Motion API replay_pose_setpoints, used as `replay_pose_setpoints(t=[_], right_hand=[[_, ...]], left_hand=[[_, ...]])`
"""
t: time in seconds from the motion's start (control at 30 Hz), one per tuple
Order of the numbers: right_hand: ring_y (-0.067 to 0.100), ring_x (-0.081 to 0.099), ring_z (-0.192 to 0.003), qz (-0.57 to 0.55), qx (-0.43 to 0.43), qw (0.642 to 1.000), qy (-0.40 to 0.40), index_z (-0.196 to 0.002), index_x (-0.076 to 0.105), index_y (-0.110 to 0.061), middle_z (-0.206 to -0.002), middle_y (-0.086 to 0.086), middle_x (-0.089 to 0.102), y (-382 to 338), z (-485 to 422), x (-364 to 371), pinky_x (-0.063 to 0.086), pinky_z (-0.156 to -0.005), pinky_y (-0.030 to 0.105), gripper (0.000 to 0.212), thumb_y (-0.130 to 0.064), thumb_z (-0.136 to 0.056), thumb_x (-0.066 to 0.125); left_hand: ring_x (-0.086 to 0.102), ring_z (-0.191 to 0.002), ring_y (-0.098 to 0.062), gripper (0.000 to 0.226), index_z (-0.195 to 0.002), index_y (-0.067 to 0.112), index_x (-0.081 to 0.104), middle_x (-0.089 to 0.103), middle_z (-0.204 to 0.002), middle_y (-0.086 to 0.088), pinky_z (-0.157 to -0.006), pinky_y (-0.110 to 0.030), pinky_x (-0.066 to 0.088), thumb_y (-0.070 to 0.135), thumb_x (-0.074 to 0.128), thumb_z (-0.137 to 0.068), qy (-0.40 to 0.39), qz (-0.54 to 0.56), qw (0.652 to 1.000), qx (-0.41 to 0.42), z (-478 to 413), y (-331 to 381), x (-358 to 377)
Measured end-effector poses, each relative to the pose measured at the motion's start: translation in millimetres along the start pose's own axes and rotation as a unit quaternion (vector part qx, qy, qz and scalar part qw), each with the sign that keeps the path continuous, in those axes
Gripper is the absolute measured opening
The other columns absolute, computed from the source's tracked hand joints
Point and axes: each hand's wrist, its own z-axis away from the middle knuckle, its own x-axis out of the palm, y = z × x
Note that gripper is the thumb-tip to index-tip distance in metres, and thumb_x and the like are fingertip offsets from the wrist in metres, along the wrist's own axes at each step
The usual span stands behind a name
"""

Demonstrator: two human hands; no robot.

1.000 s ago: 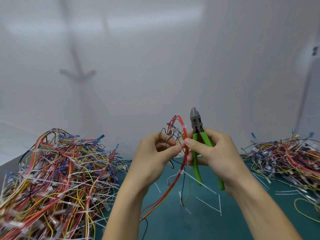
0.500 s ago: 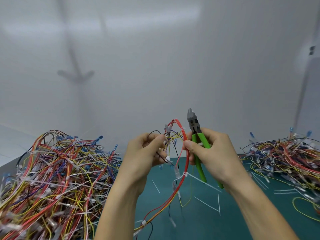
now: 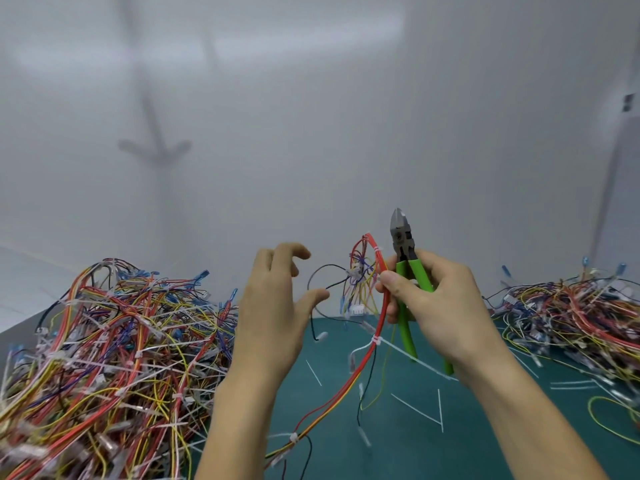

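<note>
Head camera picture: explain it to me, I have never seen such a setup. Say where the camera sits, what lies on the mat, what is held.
No machine here: a person works with bare hands. The camera sits on their head, looking forward and down. The right hand grips green-handled cutters, blades up, and pinches a wire harness whose red cable hangs down. The left hand is open beside it, holding nothing. On the green mat lie one pile of coloured wires at the left, a second pile at the right, and thin white strips between.
</note>
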Motion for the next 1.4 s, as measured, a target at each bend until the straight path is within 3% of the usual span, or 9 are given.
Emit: replay_pose_setpoints(t=[0.17,0.27,0.43,0.57,0.7,0.93,1.07,1.2,1.4], right_hand=[[0.017,0.060,-0.052,-0.025,0.000,1.000,0.009,-0.086,0.068,-0.013,-0.059,0.003,0.064,1,0,0,0.060,-0.058,0.040,0.009,-0.008,-0.093,0.066],[0.014,0.062,-0.059,-0.024,-0.008,1.000,0.013,-0.085,0.069,-0.015,-0.067,0.000,0.068,2,-1,-2,0.060,-0.063,0.040,0.009,-0.010,-0.092,0.068],[0.015,0.060,-0.055,-0.030,-0.002,1.000,-0.008,-0.089,0.068,-0.015,-0.073,0.012,0.070,1,-1,-3,0.060,-0.064,0.040,0.009,-0.009,-0.094,0.064],[0.016,0.059,-0.053,-0.047,0.003,0.999,-0.020,-0.092,0.067,-0.011,-0.072,0.004,0.071,-1,1,-1,0.059,-0.061,0.039,0.006,-0.007,-0.095,0.063],[0.019,0.062,-0.055,-0.037,0.003,0.999,-0.002,-0.095,0.067,-0.007,-0.072,0.014,0.070,1,0,0,0.060,-0.066,0.050,0.003,-0.008,-0.094,0.065],[0.016,0.063,-0.058,-0.034,0.033,0.999,0.007,-0.087,0.067,-0.011,-0.067,-0.002,0.067,8,-3,4,0.059,-0.071,0.050,0.013,-0.018,-0.096,0.061],[0.015,0.061,-0.055,0.055,0.087,0.992,-0.069,-0.084,0.068,-0.016,-0.064,-0.006,0.064,10,-1,4,0.058,-0.065,0.044,0.035,-0.044,-0.096,0.052],[0.018,0.065,-0.065,0.252,0.067,0.951,-0.168,-0.082,0.065,-0.022,-0.075,-0.001,0.067,8,5,7,0.055,-0.071,0.042,0.047,-0.058,-0.096,0.038],[0.019,0.057,-0.072,0.365,0.010,0.916,-0.166,-0.081,0.054,-0.022,-0.074,-0.002,0.062,3,10,10,0.045,-0.066,0.037,0.046,-0.059,-0.098,0.033]], left_hand=[[0.067,-0.068,-0.011,0.005,-0.087,0.024,0.067,0.067,-0.077,0.007,-0.060,-0.030,0.058,0.026,0.072,-0.087,-0.120,0.280,0.951,0.054,5,29,-3],[0.069,-0.077,-0.006,0.009,-0.084,0.024,0.075,0.072,-0.077,0.011,-0.068,-0.020,0.054,0.031,0.073,-0.086,-0.191,0.220,0.953,0.083,9,36,4],[0.066,-0.081,0.001,0.014,-0.085,0.025,0.074,0.071,-0.079,0.016,-0.076,-0.030,0.056,0.038,0.071,-0.086,-0.208,0.120,0.968,0.068,8,26,11],[0.068,-0.073,-0.004,0.013,-0.087,0.019,0.073,0.073,-0.078,0.006,-0.068,-0.018,0.051,0.026,0.065,-0.093,-0.302,0.164,0.939,0.031,7,18,13],[0.072,-0.074,-0.021,0.010,-0.095,0.002,0.070,0.071,-0.078,-0.005,-0.065,-0.027,0.057,0.004,0.060,-0.094,-0.358,0.286,0.887,-0.058,8,11,10],[0.069,-0.065,-0.014,0.014,-0.081,0.003,0.069,0.070,-0.069,-0.005,-0.060,-0.022,0.057,0.003,0.061,-0.093,-0.194,0.407,0.881,-0.144,3,11,11],[0.069,-0.063,-0.014,0.014,-0.081,0.000,0.071,0.070,-0.068,-0.007,-0.058,-0.019,0.054,0.004,0.063,-0.091,-0.108,0.453,0.865,-0.189,2,8,11],[0.071,-0.065,-0.015,0.009,-0.089,-0.004,0.069,0.072,-0.072,-0.010,-0.058,-0.018,0.055,-0.002,0.060,-0.092,-0.073,0.446,0.868,-0.208,1,4,12],[0.070,-0.065,-0.012,0.013,-0.089,0.001,0.069,0.072,-0.077,-0.012,-0.061,-0.019,0.056,-0.003,0.057,-0.094,-0.073,0.415,0.884,-0.202,0,1,11]])
